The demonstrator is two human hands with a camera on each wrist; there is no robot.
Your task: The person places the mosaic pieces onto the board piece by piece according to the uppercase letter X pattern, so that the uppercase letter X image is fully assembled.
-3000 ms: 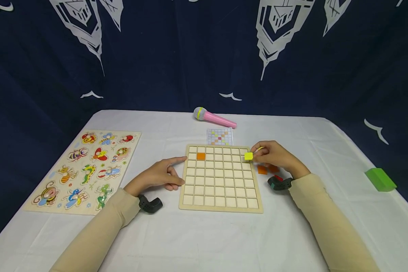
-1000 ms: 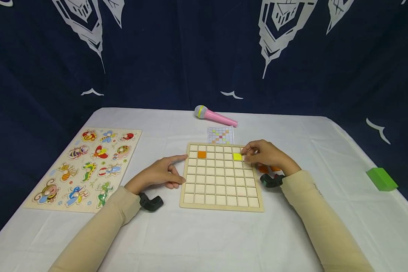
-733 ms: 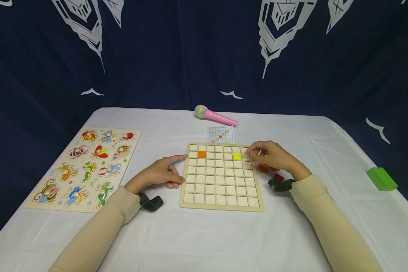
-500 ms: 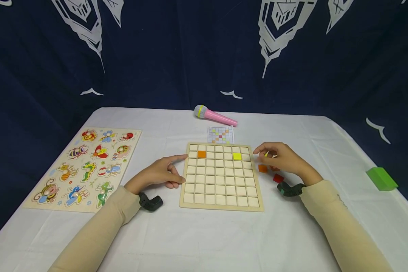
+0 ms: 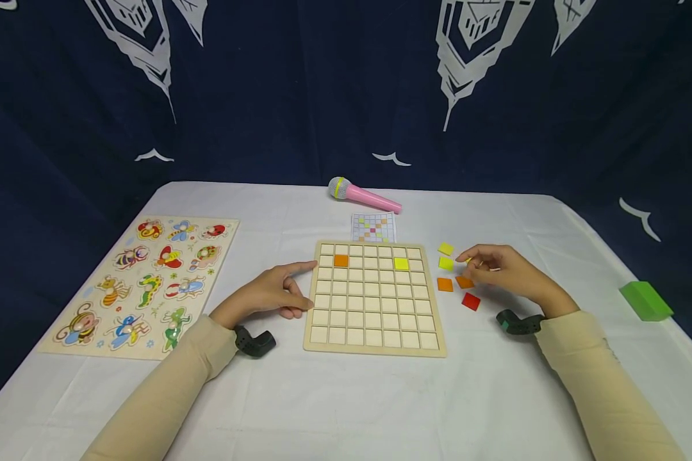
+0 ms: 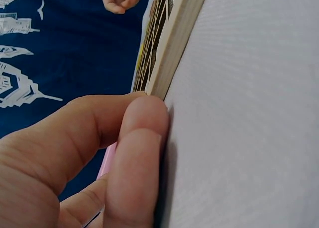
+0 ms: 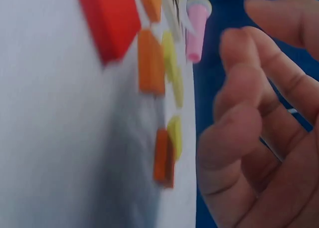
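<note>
A wooden grid board [image 5: 375, 353] lies in the middle of the table. In its second row sit an orange tile [image 5: 341, 260] and a yellow tile [image 5: 401, 264]. My left hand [image 5: 268, 294] touches the board's left edge with thumb and a straight index finger. Over the loose tiles right of the board hovers my right hand [image 5: 504, 269], fingers loosely bent and holding nothing. Beneath and beside it lie loose yellow tiles [image 5: 446, 263], orange tiles [image 5: 444, 284] and a red tile [image 7: 112, 23]. Its fingers partly hide one yellow tile in the head view.
A small card with a coloured grid pattern [image 5: 373, 228] lies behind the board, near a pink microphone [image 5: 371, 198]. To the left is an insect-picture puzzle [image 5: 150, 288]. A green block [image 5: 646, 301] stands by the table's right edge.
The yellow tile that my right hand held at the board's right side now lies in a second-row square, released. That hand has moved right, uncovering the loose tiles. My left hand has stayed put.
</note>
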